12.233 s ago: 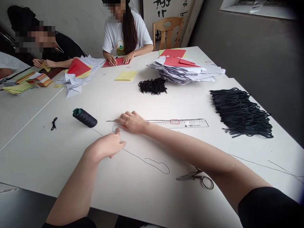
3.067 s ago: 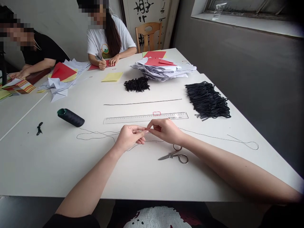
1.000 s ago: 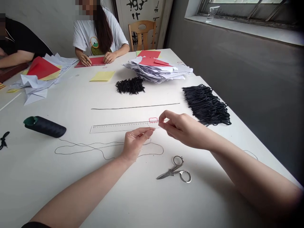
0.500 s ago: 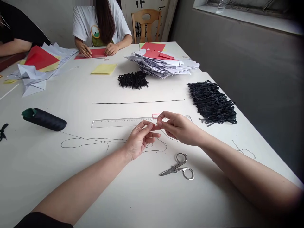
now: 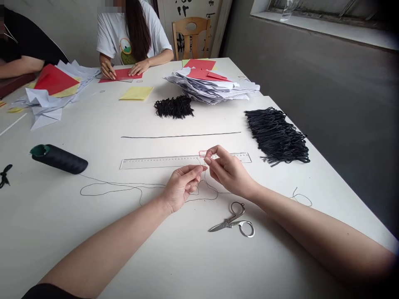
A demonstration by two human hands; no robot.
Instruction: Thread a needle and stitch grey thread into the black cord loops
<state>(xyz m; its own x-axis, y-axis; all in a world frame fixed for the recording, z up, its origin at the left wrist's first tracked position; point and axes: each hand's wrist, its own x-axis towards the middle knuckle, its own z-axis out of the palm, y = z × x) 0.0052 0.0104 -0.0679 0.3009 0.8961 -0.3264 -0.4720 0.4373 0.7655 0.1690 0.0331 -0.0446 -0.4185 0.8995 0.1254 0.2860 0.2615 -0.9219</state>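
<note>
I'm watching through the head view: the fingertips, meeting half a second ago, now stand slightly apart, and the loose tail by the right forearm has slid in closer. For the work in hand I read that as thread being drawn through the fingers (my guess, it's thin stuff).

Grips: right hand (image 5: 229,172) has thumb and forefinger pinched on the thread (image 5: 217,192), a strand dropping from the tips. Left hand (image 5: 183,187) is also pinched, looks like on the same thread; exact contact is too fine to see. Thread runs from the spool (image 5: 62,159), loops over the table (image 5: 149,257) under and around the left hand, then off past the right wrist.

Counts: one spool, tipped on its side, left. One ruler (image 5: 156,162), just beyond the hands, part hidden by the right. One straight cord (image 5: 181,136), farther off, not touching the ruler. One pair of scissors (image 5: 229,224), nearer the body, untouched. Two black bundles: small bundle (image 5: 173,107) and big bundle (image 5: 277,135) (strands overlap, can't count). One black knot (image 5: 5,176), left edge. Two paper heaps: left heap (image 5: 46,99), right heap (image 5: 212,89). One yellow pad (image 5: 136,93). One chair (image 5: 191,27). Two co-workers: one in white (image 5: 107,37), both hands at a red sheet (image 5: 123,74); one in black (image 5: 28,39), partly cropped.
</note>
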